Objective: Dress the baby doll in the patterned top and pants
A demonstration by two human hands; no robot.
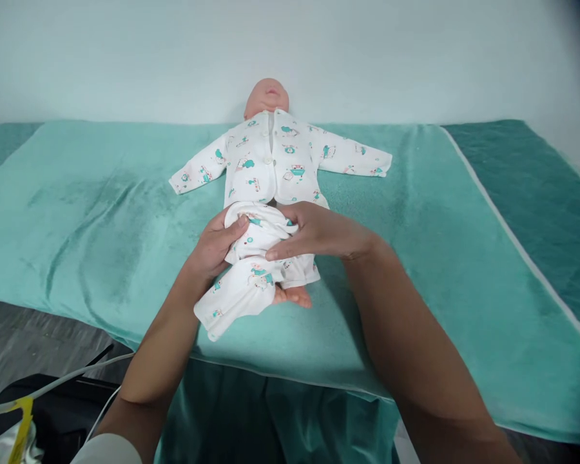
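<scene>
A baby doll (267, 98) lies on its back, head toward the wall, in a white buttoned jacket (251, 154) with teal and red prints. Both jacket sleeves stretch out sideways. Matching white baby pants (257, 283) are bunched around the doll's legs, and its bare toes (294, 296) show below one leg hem. My left hand (216, 245) grips the pants at their left side, thumb on top of the cloth. From the right, my right hand (304, 229) closes on the bunched upper part, its thumb pressing over the fabric. Some of my fingers are hidden under the cloth.
A teal plush cover (125, 238) is spread over the table, with a darker teal piece (526, 180) at the right beyond a pale edge strip. Behind stands a white wall (367, 58). A pale cable (67, 377) with yellow tape hangs at the lower left above a black object.
</scene>
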